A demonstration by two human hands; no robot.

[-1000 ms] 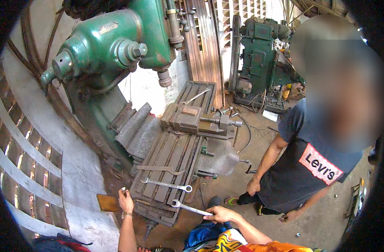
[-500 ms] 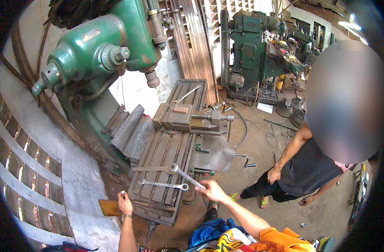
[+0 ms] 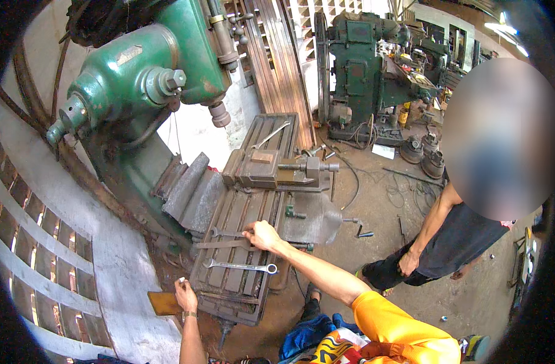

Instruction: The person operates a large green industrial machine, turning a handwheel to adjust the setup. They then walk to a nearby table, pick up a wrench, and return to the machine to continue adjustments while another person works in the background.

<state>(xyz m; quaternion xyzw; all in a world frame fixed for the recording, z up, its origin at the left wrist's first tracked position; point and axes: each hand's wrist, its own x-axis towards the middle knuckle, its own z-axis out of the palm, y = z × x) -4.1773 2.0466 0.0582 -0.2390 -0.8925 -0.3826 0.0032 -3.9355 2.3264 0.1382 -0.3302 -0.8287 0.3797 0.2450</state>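
Observation:
My right hand [image 3: 262, 235] reaches over the slotted table [image 3: 229, 285] of a green milling machine [image 3: 138, 79]. Its fingers are closed on the end of a silver wrench [image 3: 226, 233] that lies flat across the slots. A flat metal bar [image 3: 220, 245] lies just below it, and a second combination wrench [image 3: 241, 266] lies nearer me. My left hand [image 3: 185, 295] is at the table's near left corner, beside a brown wooden block [image 3: 162, 303]. Its fingers curl around a small white piece.
A machine vise [image 3: 271, 170] sits at the table's far end. Another person [image 3: 447, 236] stands at the right, hand on hip. A second green machine [image 3: 362, 67], round metal parts [image 3: 423, 151] and cables [image 3: 405, 188] are on the dirt floor behind. A white louvred wall [image 3: 47, 242] runs along the left.
My right hand lifted the wrench from the table's near end, swung it up, and now has it down flat across the slots farther along. My left hand stayed at the corner.

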